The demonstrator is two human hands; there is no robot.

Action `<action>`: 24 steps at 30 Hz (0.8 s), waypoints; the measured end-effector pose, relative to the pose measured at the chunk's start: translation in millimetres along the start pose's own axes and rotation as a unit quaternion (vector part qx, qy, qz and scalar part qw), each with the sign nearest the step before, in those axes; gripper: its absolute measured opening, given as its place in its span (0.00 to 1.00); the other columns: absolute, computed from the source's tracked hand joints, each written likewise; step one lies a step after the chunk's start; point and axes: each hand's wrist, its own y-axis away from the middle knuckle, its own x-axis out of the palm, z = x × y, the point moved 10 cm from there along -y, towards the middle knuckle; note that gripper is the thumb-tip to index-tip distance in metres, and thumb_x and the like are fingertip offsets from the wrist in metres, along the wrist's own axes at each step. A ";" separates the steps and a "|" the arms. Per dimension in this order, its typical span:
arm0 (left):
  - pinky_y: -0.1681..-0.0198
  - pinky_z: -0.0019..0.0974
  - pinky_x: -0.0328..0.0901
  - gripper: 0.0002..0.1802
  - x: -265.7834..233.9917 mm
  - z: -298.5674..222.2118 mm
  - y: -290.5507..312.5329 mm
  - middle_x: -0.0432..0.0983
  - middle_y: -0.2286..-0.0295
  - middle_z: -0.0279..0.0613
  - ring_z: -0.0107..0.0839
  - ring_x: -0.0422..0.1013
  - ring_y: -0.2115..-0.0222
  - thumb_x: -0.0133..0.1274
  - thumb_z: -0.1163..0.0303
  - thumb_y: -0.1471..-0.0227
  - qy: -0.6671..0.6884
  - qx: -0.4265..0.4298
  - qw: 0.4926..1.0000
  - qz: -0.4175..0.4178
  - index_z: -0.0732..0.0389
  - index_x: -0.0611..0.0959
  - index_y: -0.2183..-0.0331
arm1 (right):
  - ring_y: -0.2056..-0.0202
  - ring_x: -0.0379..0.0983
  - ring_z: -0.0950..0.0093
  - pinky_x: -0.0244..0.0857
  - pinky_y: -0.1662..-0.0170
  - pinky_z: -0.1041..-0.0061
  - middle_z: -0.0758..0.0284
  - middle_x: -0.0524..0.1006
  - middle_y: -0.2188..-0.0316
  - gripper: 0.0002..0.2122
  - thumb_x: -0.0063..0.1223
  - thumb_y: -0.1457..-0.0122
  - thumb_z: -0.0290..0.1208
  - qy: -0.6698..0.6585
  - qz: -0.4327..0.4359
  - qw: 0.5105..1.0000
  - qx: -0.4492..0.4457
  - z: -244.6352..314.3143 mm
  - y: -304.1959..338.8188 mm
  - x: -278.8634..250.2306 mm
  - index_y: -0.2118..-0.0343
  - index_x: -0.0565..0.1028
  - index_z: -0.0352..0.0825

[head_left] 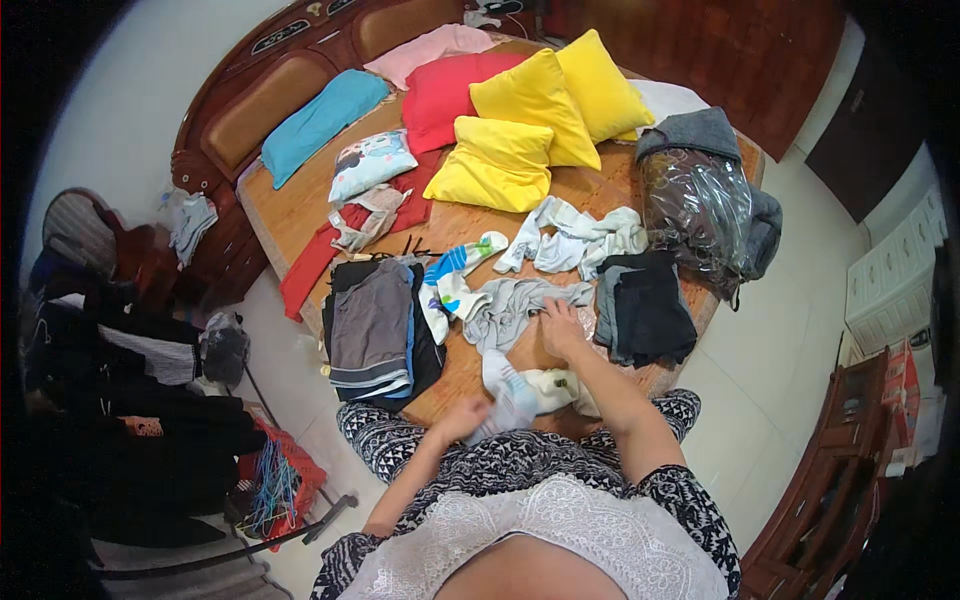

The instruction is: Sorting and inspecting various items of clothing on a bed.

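Observation:
My left hand [464, 417] is low in front of my lap, its fingers closed on the edge of a pale striped sock [512, 402], slightly blurred. My right hand [562, 328] reaches forward, fingers apart, touching a crumpled light grey cloth [505, 305]. Below it lies a cream sock [553, 388] with a dark patch. Beyond my left hand are white socks with blue and green patterns [462, 262]. A folded stack of grey and dark clothes [372, 325] lies to the left, and a folded black and grey pile [648, 310] to the right.
Farther up the bed [300, 215] lie yellow cushions [490, 165], a blue pillow [325, 112], white garments [575, 238] and a clear plastic bag of dark bedding [700, 205]. A clothes rack [320, 520] and a red bag of hangers [285, 480] stand left; a wooden cabinet [820, 460] stands right.

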 end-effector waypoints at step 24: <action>0.62 0.26 0.63 0.11 -114.2 -184.1 -49.0 0.74 0.69 0.38 0.25 0.69 0.67 0.42 0.78 0.50 0.227 0.269 0.918 -0.184 0.67 0.76 0.64 | 0.67 0.73 0.77 0.67 0.62 0.80 0.63 0.76 0.69 0.10 0.50 0.47 0.28 -0.770 -0.007 0.636 -0.059 6.0 -41.3 -244.2 0.67 0.75 0.25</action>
